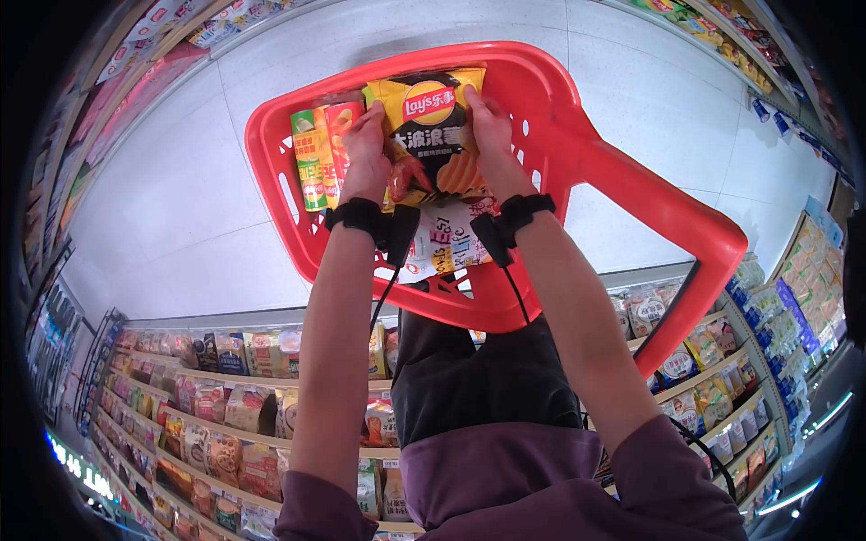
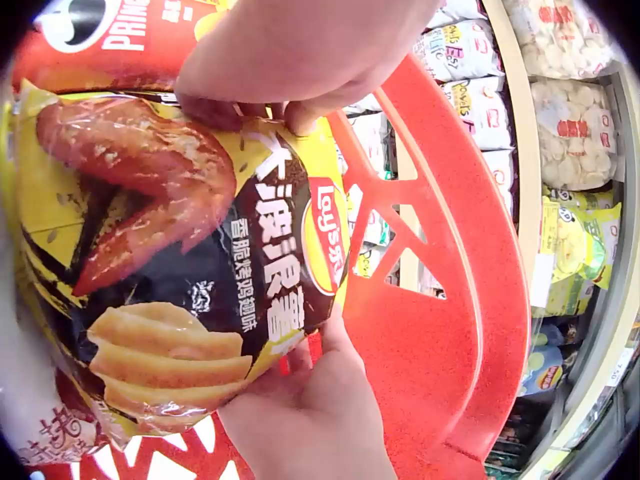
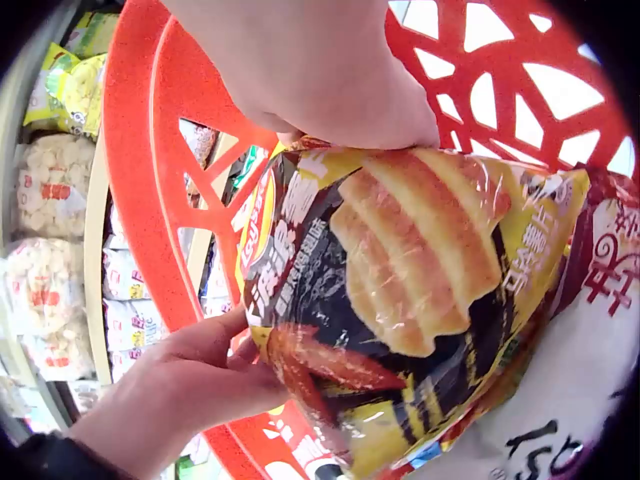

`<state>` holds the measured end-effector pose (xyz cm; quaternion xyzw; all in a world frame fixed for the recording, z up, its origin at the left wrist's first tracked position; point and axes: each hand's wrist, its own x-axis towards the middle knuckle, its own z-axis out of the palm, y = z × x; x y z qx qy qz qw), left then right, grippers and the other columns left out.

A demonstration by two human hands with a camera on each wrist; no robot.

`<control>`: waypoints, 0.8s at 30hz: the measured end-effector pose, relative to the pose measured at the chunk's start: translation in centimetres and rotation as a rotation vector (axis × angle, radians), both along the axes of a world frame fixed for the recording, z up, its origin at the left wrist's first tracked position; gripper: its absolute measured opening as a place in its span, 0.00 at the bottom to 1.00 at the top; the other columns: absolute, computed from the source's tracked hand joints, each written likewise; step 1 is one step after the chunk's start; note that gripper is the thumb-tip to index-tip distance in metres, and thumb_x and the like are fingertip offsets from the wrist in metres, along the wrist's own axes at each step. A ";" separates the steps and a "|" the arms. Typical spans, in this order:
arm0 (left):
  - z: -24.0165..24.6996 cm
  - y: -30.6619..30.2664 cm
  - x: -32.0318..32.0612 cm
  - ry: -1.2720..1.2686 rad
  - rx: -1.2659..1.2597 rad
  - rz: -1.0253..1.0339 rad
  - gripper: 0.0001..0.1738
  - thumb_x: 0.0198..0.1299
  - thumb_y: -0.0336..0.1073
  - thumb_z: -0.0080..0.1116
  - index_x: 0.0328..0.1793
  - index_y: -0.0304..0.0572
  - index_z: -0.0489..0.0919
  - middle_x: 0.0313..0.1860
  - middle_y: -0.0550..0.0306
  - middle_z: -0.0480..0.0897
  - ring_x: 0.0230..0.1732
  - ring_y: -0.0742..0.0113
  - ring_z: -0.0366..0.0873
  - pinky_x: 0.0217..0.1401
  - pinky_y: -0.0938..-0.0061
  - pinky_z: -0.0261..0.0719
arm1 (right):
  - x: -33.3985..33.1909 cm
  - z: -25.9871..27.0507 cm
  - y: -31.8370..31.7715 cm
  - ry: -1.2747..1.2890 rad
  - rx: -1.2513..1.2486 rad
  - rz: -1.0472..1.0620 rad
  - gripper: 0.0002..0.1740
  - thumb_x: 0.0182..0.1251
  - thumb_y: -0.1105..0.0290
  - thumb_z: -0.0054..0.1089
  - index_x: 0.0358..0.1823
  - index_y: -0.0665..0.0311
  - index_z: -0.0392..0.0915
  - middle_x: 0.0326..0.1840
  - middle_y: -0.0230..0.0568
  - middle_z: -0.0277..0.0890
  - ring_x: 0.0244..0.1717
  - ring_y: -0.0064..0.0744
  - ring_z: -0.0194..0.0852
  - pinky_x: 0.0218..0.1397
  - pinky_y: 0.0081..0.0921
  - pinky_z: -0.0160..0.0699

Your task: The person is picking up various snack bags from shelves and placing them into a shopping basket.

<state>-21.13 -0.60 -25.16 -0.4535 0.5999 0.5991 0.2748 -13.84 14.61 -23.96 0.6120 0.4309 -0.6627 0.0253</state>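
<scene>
A black and yellow Lay's chip bag [image 1: 433,135] is held between both hands inside a red basket [image 1: 505,293]. My left hand [image 1: 366,155] grips its left edge, and my right hand [image 1: 492,135] grips the right edge near the top. In the left wrist view the bag [image 2: 170,240] shows a chicken wing picture, with the left hand [image 2: 300,50] along one side and the right hand [image 2: 315,410] on the other. The right wrist view shows the bag [image 3: 400,260] between the right hand [image 3: 320,90] and left hand [image 3: 190,380].
Red and green chip canisters [image 1: 311,162] stand at the basket's left. A white snack bag [image 1: 446,236] lies at its near side. The basket's thick red handle [image 1: 667,216] extends right. Shelves of packaged snacks [image 1: 244,406] line the near side, with more racks left and right.
</scene>
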 end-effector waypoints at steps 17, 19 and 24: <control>3.1 -1.6 1.7 0.133 0.001 -0.321 0.30 0.57 0.52 0.70 0.49 0.29 0.78 0.34 0.56 0.82 0.29 0.72 0.77 0.31 0.77 0.74 | 0.7 1.6 0.6 -0.123 0.033 0.213 0.32 0.62 0.43 0.63 0.50 0.67 0.80 0.39 0.38 0.81 0.39 0.30 0.79 0.41 0.27 0.77; 2.8 -2.2 2.5 0.122 -0.003 -0.382 0.33 0.55 0.54 0.71 0.49 0.27 0.77 0.38 0.54 0.83 0.31 0.70 0.79 0.32 0.76 0.76 | 1.5 2.5 0.2 -0.118 0.153 0.269 0.35 0.60 0.42 0.64 0.53 0.67 0.80 0.41 0.44 0.84 0.40 0.35 0.83 0.45 0.31 0.79; 4.5 -2.1 3.9 0.074 -0.141 -0.576 0.36 0.52 0.55 0.73 0.51 0.26 0.78 0.41 0.51 0.84 0.34 0.68 0.81 0.37 0.73 0.78 | 2.9 1.5 -0.4 -0.182 0.257 0.399 0.37 0.56 0.42 0.69 0.53 0.70 0.78 0.42 0.39 0.82 0.43 0.28 0.79 0.45 0.26 0.77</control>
